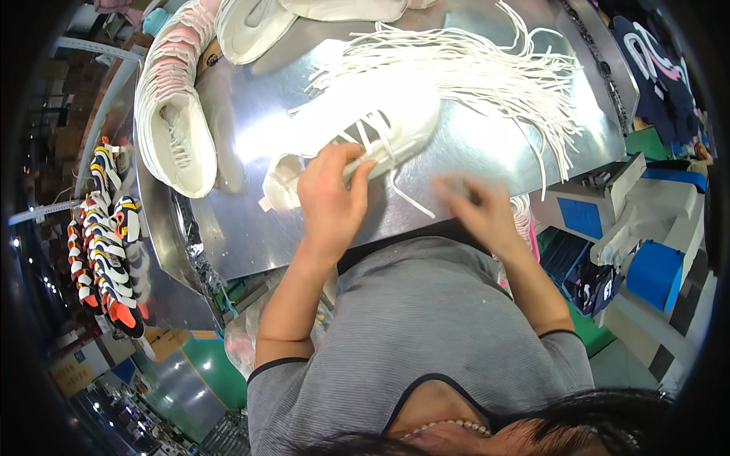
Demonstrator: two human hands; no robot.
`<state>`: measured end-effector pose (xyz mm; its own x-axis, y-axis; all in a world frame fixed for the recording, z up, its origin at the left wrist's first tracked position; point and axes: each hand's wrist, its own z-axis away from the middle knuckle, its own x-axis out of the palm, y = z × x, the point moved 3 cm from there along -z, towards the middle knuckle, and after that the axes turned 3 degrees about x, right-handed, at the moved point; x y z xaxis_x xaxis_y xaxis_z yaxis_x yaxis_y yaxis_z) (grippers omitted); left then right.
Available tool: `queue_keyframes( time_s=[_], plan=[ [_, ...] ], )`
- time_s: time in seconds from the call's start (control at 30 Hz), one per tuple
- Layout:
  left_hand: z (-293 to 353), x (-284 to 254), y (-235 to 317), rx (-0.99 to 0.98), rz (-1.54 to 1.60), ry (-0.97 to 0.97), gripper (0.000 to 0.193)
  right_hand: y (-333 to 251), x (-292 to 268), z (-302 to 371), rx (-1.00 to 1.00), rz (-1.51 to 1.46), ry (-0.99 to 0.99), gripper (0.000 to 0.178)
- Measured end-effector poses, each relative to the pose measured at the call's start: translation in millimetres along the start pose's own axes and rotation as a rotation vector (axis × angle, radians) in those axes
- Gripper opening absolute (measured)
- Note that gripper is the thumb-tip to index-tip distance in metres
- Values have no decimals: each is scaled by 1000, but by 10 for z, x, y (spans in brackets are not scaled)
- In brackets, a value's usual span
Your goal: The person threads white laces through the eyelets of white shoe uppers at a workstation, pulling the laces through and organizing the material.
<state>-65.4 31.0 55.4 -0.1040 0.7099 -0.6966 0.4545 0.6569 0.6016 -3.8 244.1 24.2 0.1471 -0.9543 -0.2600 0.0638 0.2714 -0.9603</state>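
A white shoe point(411, 121) lies on its side on the metal table, its toe toward the far right and its heel toward the near left. My left hand point(333, 194) is closed on it at the opening, thumb and fingers pinching its edge beside the lacing. A white shoelace point(413, 200) runs through some of the eyelets, and one loose end trails onto the table. To the right of the shoe, my right hand point(480, 210) hovers near the table's front edge, apart from the shoe. Motion smears its fingers, so their grip is unclear.
A heap of white shoelaces point(471, 72) lies behind the shoe. Nested white shoes point(199, 148) line the table's left side, with more white shoes point(255, 34) at the back. Colourful shoes point(106, 243) stand at far left. Bins with blue panels point(655, 273) are at right.
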Motion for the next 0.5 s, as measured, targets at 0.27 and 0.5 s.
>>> queue_keyframes(
  time_s=[0.27,0.5],
  plan=[
    [18,-123,201,102,9,46,24,-32,319,-185,116,-70,-209,19],
    [96,104,-90,-54,-149,-298,22,-96,280,-235,32,-172,-59,17]
  ],
)
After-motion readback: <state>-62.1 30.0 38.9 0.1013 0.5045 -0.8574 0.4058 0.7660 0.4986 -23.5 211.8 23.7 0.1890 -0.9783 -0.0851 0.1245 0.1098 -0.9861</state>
